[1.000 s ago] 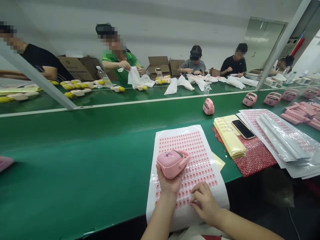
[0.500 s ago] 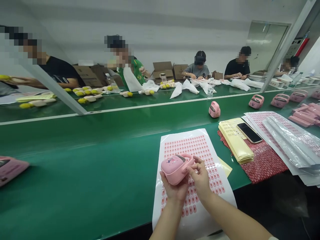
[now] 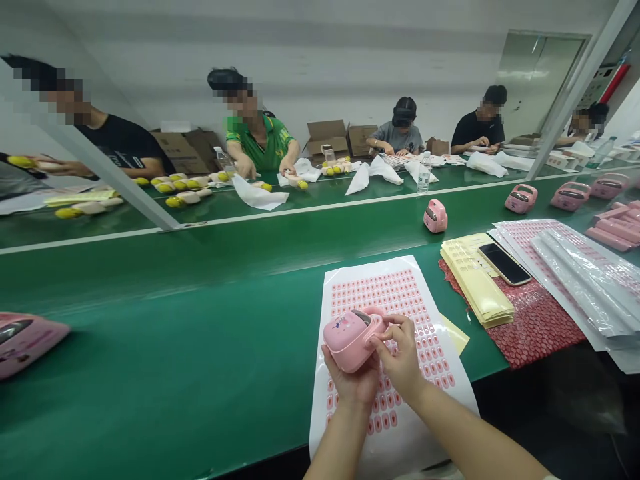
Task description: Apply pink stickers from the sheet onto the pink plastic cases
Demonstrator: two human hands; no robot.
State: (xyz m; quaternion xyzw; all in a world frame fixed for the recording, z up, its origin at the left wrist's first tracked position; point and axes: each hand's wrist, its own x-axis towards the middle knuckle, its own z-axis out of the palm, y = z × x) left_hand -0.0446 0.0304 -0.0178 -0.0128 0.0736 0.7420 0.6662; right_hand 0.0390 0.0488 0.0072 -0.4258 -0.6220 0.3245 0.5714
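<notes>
Lower centre of the frame: pink case (image 3: 346,341) above a sticker sheet (image 3: 371,288). The left hand (image 3: 354,385) cups its underside; the right hand (image 3: 401,353) touches its side near the handle (image 3: 375,311), whether pinching anything cannot be told. Probably light, stiff, somewhat slippery; best cradled from beneath.

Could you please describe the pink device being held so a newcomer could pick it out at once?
At the near edge of the green table, find the white sheet of pink stickers. Over it is the rounded pink device, supported by the left hand, with the right hand at its handle end. The similar pink devices farther off rest unheld; this one alone is held.
</notes>
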